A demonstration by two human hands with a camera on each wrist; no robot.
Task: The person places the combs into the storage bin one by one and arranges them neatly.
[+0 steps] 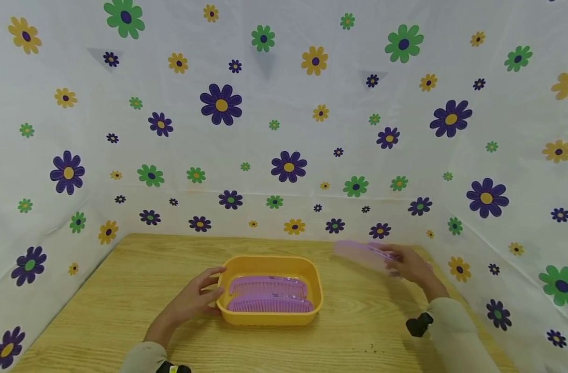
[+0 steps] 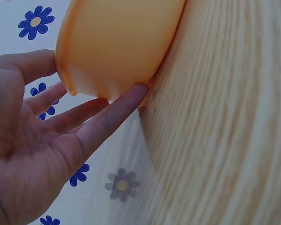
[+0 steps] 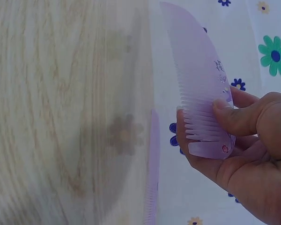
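A yellow plastic tub [image 1: 271, 318] stands on the table, with two purple combs lying inside it, a rear comb [image 1: 265, 285] and a front comb [image 1: 270, 303]. My left hand [image 1: 197, 298] touches the tub's left end from outside, fingers spread and fairly straight; the left wrist view shows fingertips [image 2: 139, 90] against its wall. At the table's right rear, my right hand [image 1: 410, 267] pinches a translucent purple comb [image 3: 196, 61] between thumb and fingers. That comb is blurred in the head view. Beyond it lies another purple comb [image 3: 152, 164], partly hidden by my hand in the head view.
The wood-grain table [image 1: 125, 290] is enclosed at the back and both sides by a white flowered sheet [image 1: 284, 140]. Small dark specks [image 1: 371, 348] lie on the tabletop at the front right.
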